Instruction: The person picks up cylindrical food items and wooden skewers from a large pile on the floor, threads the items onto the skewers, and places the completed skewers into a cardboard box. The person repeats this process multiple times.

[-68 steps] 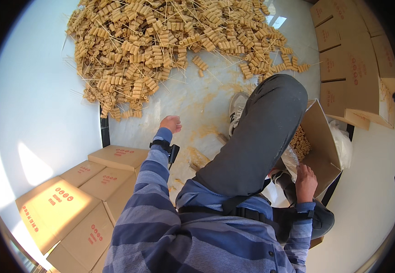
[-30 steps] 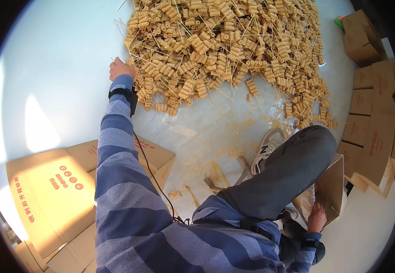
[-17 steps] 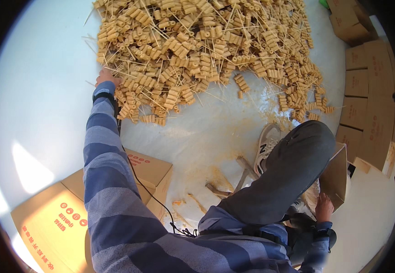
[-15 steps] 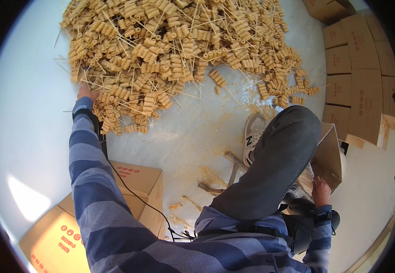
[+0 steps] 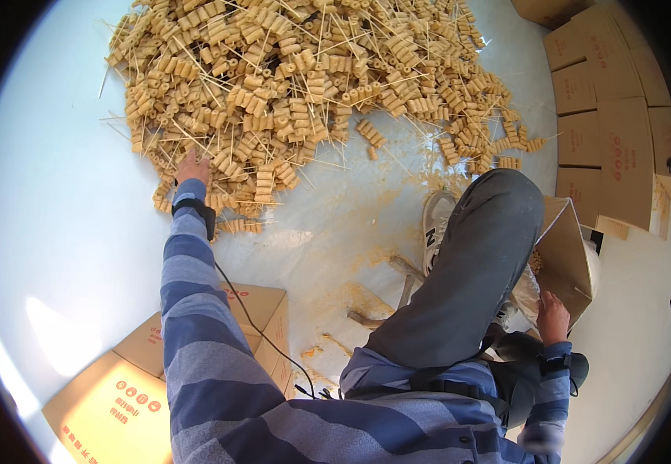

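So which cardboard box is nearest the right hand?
The open box beside the bent leg: the right hand is at its opening, while the other boxes stand farther off.

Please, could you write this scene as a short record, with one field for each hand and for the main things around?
pile: many tan ribbed rolls on thin sticks, heaped on the pale floor
open carton: right of the bent leg
left hand: at the pile's near left part; grip unclear
right hand: at the open carton's near side, beside the plastic liner; grip unclear
other cartons: stacked at upper right, more at lower left
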{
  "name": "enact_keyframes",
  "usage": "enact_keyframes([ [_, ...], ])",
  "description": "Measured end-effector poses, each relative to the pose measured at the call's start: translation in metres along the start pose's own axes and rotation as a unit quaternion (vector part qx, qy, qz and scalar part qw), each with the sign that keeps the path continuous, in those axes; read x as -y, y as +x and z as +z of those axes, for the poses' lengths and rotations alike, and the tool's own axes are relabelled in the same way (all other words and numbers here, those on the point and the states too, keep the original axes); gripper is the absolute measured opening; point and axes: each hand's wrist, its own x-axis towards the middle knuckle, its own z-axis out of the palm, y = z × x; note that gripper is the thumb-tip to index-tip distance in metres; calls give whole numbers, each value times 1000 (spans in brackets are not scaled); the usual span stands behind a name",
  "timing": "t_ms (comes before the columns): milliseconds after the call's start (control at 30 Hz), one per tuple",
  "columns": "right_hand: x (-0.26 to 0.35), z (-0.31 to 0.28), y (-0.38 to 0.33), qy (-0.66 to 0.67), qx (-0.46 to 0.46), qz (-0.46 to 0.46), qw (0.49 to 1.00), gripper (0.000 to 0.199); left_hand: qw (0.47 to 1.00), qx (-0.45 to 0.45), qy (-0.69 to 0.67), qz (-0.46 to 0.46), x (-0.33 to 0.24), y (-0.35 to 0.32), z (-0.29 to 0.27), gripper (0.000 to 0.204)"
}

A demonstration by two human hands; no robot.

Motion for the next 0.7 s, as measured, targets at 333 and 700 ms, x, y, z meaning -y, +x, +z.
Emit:
enact_keyframes([
  [333, -7, 7, -6, 34, -10, -18, 999, 11, 982, 36, -177, -56, -90, -111, 14, 78],
  [700, -9, 9, -2, -16, 50, 2, 999, 15, 838, 91, -532, -83, 6, -123, 22, 56],
])
